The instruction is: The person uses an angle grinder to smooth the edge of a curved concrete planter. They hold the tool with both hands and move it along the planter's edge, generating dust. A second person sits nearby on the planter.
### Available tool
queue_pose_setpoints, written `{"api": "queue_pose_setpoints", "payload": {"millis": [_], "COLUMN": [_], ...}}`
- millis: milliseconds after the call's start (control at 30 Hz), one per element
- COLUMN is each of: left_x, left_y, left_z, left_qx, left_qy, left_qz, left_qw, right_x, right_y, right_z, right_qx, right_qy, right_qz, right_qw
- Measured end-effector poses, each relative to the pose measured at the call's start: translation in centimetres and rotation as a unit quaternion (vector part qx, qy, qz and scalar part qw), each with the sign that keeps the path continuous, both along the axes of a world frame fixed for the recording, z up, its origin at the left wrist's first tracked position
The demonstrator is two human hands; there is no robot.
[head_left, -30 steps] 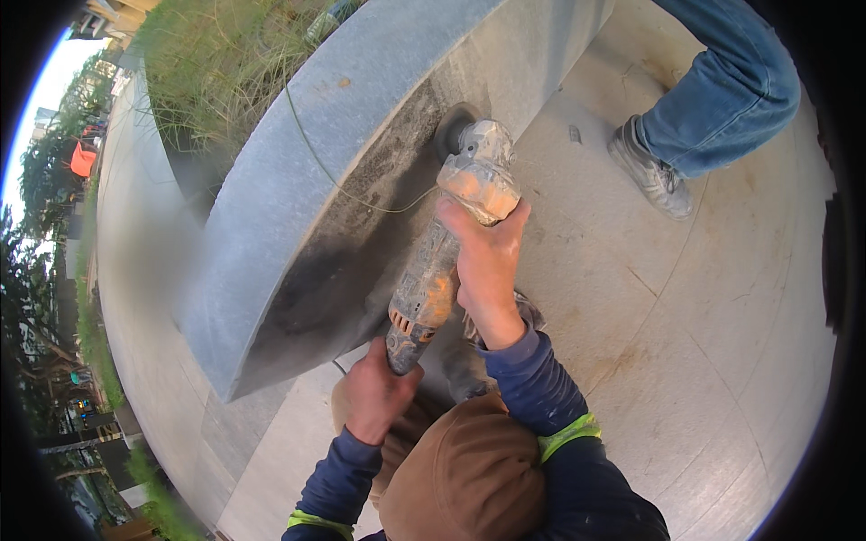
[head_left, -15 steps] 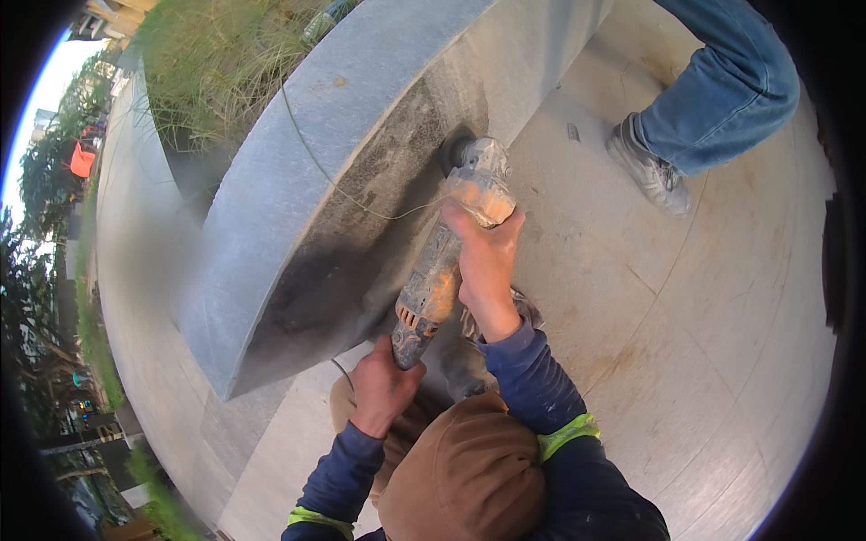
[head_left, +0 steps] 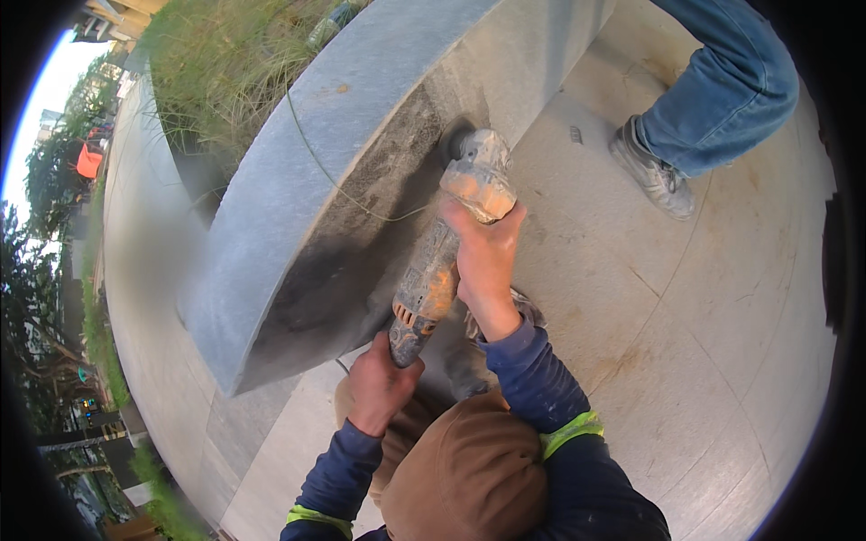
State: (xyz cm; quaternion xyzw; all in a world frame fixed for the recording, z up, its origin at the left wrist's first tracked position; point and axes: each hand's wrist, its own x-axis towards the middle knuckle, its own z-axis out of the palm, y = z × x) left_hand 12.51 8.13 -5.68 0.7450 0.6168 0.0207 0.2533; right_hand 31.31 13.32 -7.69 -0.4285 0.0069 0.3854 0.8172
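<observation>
A dusty grey and orange angle grinder (head_left: pixel 431 281) slants up and away from me along the side of a curved grey stone wall (head_left: pixel 361 99). Around its narrow rear end is my left hand (head_left: pixel 382 382), closed. My right hand (head_left: pixel 488 261) is wrapped round the front of the body, just behind the gear head. The dark disc (head_left: pixel 456 142) lies against the wall's side face, partly hidden by the head. Dark patches (head_left: pixel 334 257) mark that face. A cord (head_left: pixel 342 366) shows beside my left hand.
At right stands another person's leg in jeans (head_left: pixel 722 113) with a worn grey shoe (head_left: pixel 654 171) on the paving (head_left: pixel 686 343). Long grass (head_left: pixel 225 72) grows behind the wall, and a thin green stem (head_left: pixel 316 162) hangs over its edge. Brown cloth (head_left: pixel 465 473) covers the lower middle.
The grinder's head has shifted very slightly toward the far side along the wall. Both hands keep their grip, and the view has moved a little.
</observation>
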Motion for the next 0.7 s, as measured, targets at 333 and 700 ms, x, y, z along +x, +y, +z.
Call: {"api": "queue_pose_setpoints", "payload": {"millis": [333, 700], "left_x": [1.0, -1.0], "left_y": [0.8, -0.1], "left_z": [1.3, -1.0], "left_qx": [0.071, 0.009], "left_qy": [-0.054, 0.019], "left_qz": [-0.02, -0.011], "left_qw": [0.996, 1.0], "right_x": [1.0, -0.6], "right_y": [0.5, 0.1], "right_z": [2.3, -1.4], "right_qx": [0.094, -0.006], "right_qy": [-0.053, -0.001], "right_qz": [0.001, 0.002], "right_qw": [0.994, 1.0]}}
